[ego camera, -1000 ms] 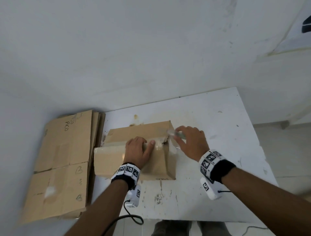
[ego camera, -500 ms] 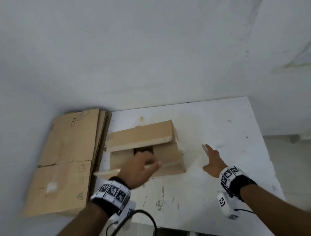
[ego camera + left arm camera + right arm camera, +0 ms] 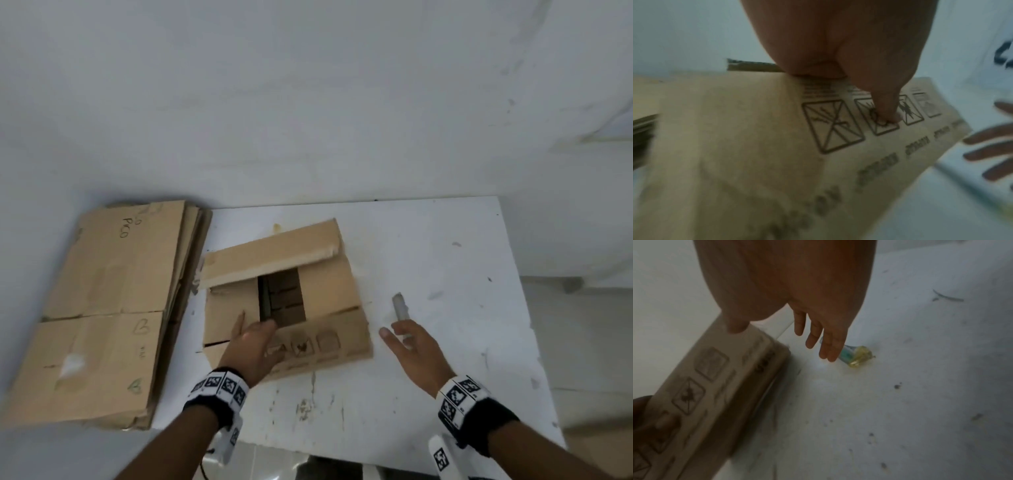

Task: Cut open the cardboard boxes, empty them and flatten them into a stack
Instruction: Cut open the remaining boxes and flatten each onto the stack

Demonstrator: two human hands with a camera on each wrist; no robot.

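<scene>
Left hand [image 3: 254, 346] flat on brown cardboard box [image 3: 329, 284], fingers straight, nearest its open gap; right hand [image 3: 416, 353] spread, empty, over white worktop [image 3: 445, 260].

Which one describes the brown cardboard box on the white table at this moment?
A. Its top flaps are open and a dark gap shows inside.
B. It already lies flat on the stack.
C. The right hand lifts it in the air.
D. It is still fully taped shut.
A: the brown cardboard box has its top flaps folded outward, with a dark opening between them, and stands on the white table.
</scene>
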